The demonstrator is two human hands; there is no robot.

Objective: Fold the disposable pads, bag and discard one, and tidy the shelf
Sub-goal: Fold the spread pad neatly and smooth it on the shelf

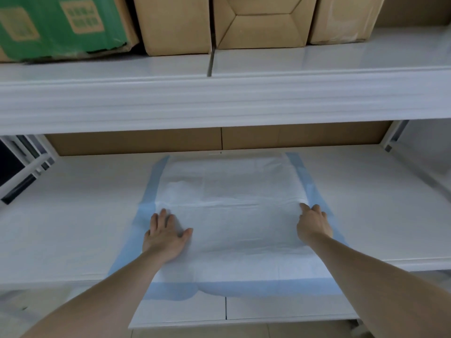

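Note:
A white disposable pad [234, 191] with blue borders lies spread flat on the lower white shelf [73, 215], its near blue edge hanging a little over the shelf's front. My left hand [166, 235] rests palm down on the pad's left part, fingers spread. My right hand [313, 225] presses on the pad's right side beside the blue strip, fingers curled with the index finger extended along a crease. Neither hand grips the pad.
The upper shelf [219, 101] juts out above the pad. On it stand a green-printed carton [61, 25] and brown cardboard boxes [263, 23]. Brown cardboard [219, 140] lines the back of the lower shelf. Metal shelf uprights [24, 172] stand at the left.

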